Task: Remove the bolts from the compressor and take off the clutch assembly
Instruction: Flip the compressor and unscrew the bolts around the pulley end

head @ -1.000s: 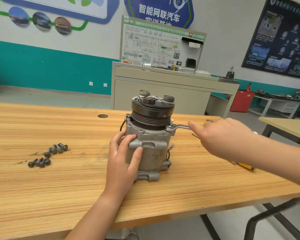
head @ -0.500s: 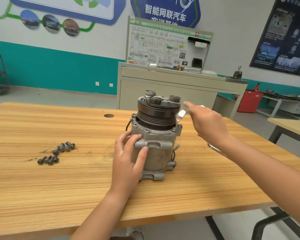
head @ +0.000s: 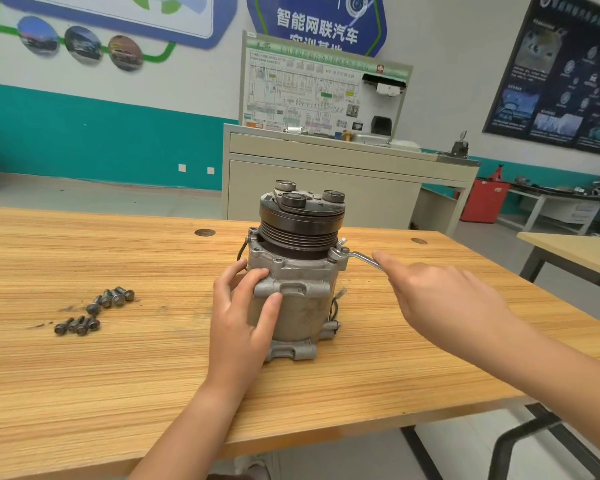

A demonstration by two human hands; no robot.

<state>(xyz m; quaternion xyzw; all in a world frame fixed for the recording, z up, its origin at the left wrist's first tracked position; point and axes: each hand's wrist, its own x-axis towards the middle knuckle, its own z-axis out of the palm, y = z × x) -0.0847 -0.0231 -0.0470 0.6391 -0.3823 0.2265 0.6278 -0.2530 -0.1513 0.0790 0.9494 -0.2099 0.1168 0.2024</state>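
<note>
Removed bolts point(head: 94, 310) are laid left of the left hand point(head: 243, 320), by which the compressor point(head: 291, 306) is gripped. The right hand point(head: 440, 296) is at the wrench point(head: 359, 257), but its hold cannot be told. The clutch assembly point(head: 300, 223) is not yet removed.

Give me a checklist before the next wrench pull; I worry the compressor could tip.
1. Compressor upright on the table: ok.
2. Left hand grips the compressor body: ok.
3. Wrench head at the right flange ear: ok; fully seated on a bolt: cannot tell.
4. Right hand over the wrench handle; firm grip: cannot tell, blurred.
5. Loose bolts lie to the left, apart from the compressor: ok.
6. Clutch assembly on top, not in the wrench's way: ok.
</note>
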